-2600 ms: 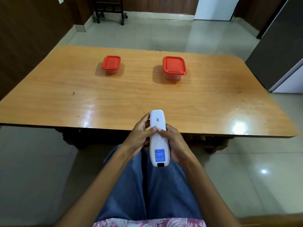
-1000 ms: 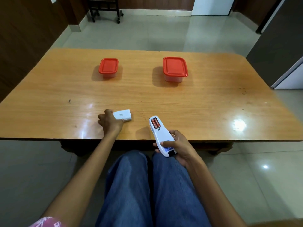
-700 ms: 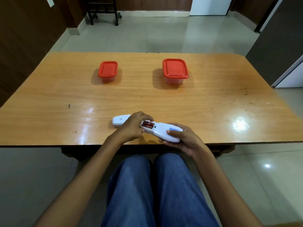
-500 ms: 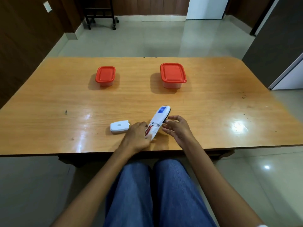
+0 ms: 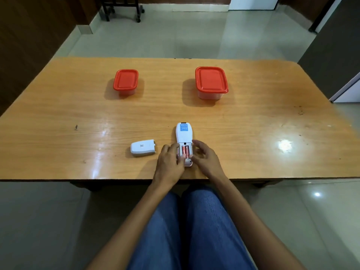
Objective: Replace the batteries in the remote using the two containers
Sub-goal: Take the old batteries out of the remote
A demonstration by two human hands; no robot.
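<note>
where the near edge of the wooden bench (image 5: 58, 117) runs, lying face down: white remote (image 5: 184, 134), long axis pointing away, blue label at its far end, battery bay open at the near end. inside the bay, side by side, two reddish batteries (image 5: 185, 151). left hand (image 5: 169, 164) against the remote's left flank, fingers curled onto the casing, thumb tip near the batteries' near end; loosely cupped, not clenched. right hand (image 5: 206, 158) against the right flank, fingers spread and bent, tips touching the casing edge beside the bay. hard to tell whether either fingertip actually grips a battery. just left of the left hand, apart from it, flat on the bench: detached white battery cover (image 5: 143, 148). farther back, well apart from the remote and from each other: smaller container (image 5: 126, 81) on the left, larger container (image 5: 211, 82) on the right, both with red lids shut. below the bench edge, two blue-jeaned knees (image 5: 191, 221).
</note>
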